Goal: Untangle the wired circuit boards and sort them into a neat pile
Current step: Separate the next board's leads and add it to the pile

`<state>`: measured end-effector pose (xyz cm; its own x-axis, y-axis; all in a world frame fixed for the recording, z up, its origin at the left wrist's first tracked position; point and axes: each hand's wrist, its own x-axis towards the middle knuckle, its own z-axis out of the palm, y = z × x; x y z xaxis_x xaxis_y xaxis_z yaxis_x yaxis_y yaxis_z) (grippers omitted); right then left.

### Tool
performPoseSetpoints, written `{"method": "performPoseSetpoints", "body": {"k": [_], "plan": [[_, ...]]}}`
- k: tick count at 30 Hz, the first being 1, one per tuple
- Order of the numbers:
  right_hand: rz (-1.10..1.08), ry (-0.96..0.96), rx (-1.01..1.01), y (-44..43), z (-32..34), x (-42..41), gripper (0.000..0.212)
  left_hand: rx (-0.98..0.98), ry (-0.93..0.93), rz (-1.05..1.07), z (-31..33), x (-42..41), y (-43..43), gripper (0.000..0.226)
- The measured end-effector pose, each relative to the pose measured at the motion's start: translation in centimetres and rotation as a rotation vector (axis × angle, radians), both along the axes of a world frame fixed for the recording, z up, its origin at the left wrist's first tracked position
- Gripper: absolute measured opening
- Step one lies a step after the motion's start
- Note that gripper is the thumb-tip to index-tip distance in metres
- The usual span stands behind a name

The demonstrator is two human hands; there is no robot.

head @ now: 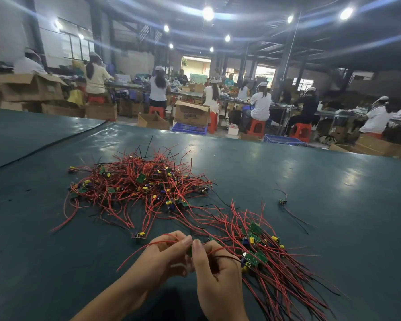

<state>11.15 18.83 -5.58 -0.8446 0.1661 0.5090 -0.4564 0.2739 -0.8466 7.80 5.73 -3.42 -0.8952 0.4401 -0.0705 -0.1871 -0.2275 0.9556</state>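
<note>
Head view: left hand (164, 256) and right hand (215, 267) pinch one wired board (189, 250) at 6 o'clock; sorted pile (264, 256) at 3 o'clock, bigger tangle (134, 184) at 11 o'clock on the counter (333, 193) unsorted

Capped workers (261, 105) sat on red stools (256, 129); cardboard boxes (191, 114), blue crates (189, 129) crowded floor beneath ceiling lights (208, 13).
</note>
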Motion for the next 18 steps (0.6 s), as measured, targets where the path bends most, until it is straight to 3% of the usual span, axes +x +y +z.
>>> {"method": "performPoseSetpoints", "body": {"k": [5, 12, 16, 18], "plan": [[-0.031, 0.008, 0.049, 0.05, -0.13, -0.05, 0.047, 0.029, -0.059, 0.037, -0.14, -0.11, 0.09, 0.035], [-0.050, 0.045, 0.066, -0.11, 0.05, 0.07, 0.041, 0.079, -0.006, 0.061, -0.19, -0.04, 0.31, 0.030], [0.020, -0.007, 0.000, -0.22, -0.05, -0.02, 0.052, 0.074, 0.063, 0.014, -0.11, 0.50, 0.60, 0.035], [0.032, -0.041, -0.013, -0.37, -0.16, -0.02, 0.054, 0.051, 0.064, -0.010, -0.01, 0.76, 0.68, 0.048]]}}
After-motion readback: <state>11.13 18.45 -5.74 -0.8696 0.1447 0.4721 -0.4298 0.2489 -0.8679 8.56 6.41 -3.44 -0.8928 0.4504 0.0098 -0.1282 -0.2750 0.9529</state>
